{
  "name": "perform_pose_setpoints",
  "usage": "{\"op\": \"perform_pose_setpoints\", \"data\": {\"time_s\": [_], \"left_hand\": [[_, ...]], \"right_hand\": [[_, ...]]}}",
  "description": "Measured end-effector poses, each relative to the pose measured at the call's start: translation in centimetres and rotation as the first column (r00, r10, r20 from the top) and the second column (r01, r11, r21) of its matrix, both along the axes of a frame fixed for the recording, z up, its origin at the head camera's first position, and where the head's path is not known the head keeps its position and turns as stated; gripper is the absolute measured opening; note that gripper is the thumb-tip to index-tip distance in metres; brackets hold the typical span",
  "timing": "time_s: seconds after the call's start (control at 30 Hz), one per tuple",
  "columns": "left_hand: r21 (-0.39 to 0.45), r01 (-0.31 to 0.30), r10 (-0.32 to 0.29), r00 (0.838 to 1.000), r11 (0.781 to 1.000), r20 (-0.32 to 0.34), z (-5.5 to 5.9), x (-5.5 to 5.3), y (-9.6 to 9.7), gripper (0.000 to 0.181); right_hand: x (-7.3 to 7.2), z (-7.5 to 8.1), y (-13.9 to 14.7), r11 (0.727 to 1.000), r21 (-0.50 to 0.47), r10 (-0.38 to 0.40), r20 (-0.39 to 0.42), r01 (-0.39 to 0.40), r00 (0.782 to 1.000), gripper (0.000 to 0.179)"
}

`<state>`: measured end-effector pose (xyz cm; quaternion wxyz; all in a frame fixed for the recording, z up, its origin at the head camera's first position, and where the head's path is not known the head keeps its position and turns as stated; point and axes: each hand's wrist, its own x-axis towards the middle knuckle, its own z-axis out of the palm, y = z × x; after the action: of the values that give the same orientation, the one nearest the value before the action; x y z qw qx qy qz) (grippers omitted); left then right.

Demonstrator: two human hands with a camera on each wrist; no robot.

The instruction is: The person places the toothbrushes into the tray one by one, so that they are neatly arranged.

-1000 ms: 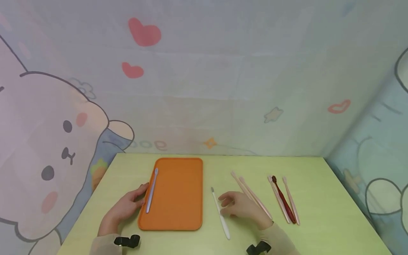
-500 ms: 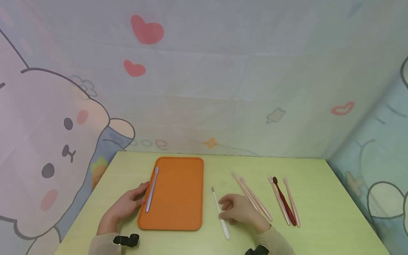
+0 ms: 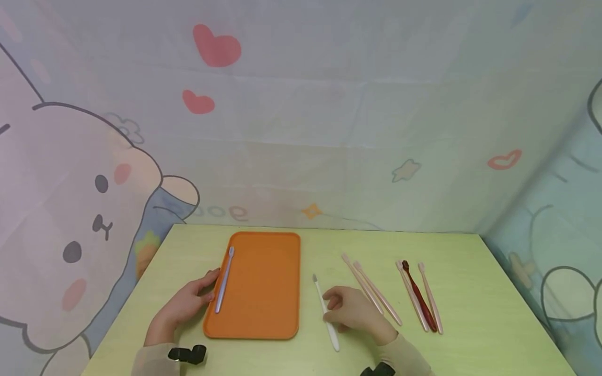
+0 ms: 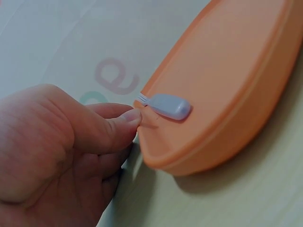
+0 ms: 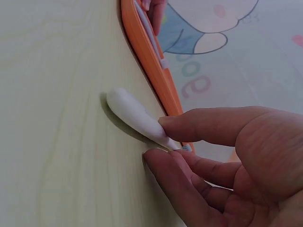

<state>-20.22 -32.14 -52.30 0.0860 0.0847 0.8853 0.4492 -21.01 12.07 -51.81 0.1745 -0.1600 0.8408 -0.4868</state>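
Note:
My left hand (image 3: 183, 304) holds the left rim of an orange tray (image 3: 265, 287), its thumb on the edge as the left wrist view shows. On the tray, along that same side, lies a lavender toothbrush (image 3: 223, 284). To the right of the tray is a white toothbrush (image 3: 332, 335) with a grey-tipped head, lying at a slant. My right hand (image 3: 356, 313) pinches its handle between thumb and fingers. In the right wrist view the thick handle end (image 5: 128, 109) of this white toothbrush sticks out, close over the table with a shadow beside it.
Two pink toothbrushes (image 3: 378, 293) lie just beyond my right hand. Farther right, a dark red toothbrush (image 3: 418, 296) lies between two more pink toothbrushes (image 3: 431, 298). A patterned cloth backdrop (image 3: 301, 115) rises behind the light yellow-green table (image 3: 489, 303).
My right hand has come down to the white toothbrush and its thumb and fingers have closed on the handle. The left hand and tray have stayed in place.

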Motion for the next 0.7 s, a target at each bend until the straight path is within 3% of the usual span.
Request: {"op": "perform_pose_setpoints", "data": {"time_s": [0.33, 0.7], "left_hand": [[0.006, 0.001, -0.001, 1.0, 1.0, -0.003, -0.4, -0.2, -0.1, 0.065], [0.018, 0.0, 0.0, 1.0, 1.0, 0.0, -0.5, -0.1, -0.3, 0.064]], "right_hand": [[0.7, 0.0, -0.8, 0.998, 0.06, -0.013, -0.109, 0.02, 0.994, 0.044], [1.5, 0.3, -1.8, 0.99, 0.14, 0.023, -0.203, 0.005, 0.979, 0.044]]}}
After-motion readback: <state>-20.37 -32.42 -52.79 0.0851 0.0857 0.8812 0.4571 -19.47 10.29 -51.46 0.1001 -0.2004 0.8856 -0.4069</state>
